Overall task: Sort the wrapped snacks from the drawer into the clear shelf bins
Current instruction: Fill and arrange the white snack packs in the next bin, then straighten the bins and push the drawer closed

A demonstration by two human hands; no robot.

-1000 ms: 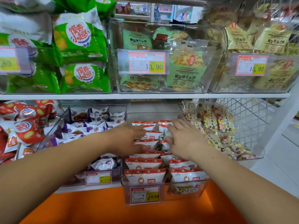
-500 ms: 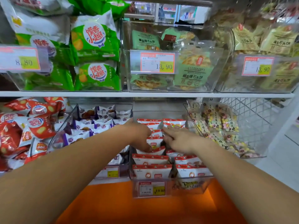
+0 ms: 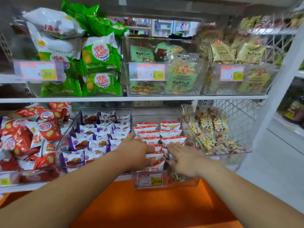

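Landmark: centre bin (image 3: 190,181), clear-walled, below the white shelf board (image 3: 131,98).

Red-and-white packets (image 3: 171,125) fill this bin in two rows, front to back.

My left hand (image 3: 138,153) lies on the left row, toward the bin's front. Its fingers reach rightward in among the packets, and I cannot tell whether they grip one.

My right hand (image 3: 182,156) rests flat on the right row, fingers straight and spread, holding nothing. The two hands are near each other, not touching.

A price tag (image 3: 150,180) hangs on the bin's front wall.

- Left of the bin: purple packets (image 3: 98,137) in a neighbouring clear bin.
- Right of the bin: bags of pastel candy (image 3: 212,129).
- Below its front: an orange surface (image 3: 156,208).
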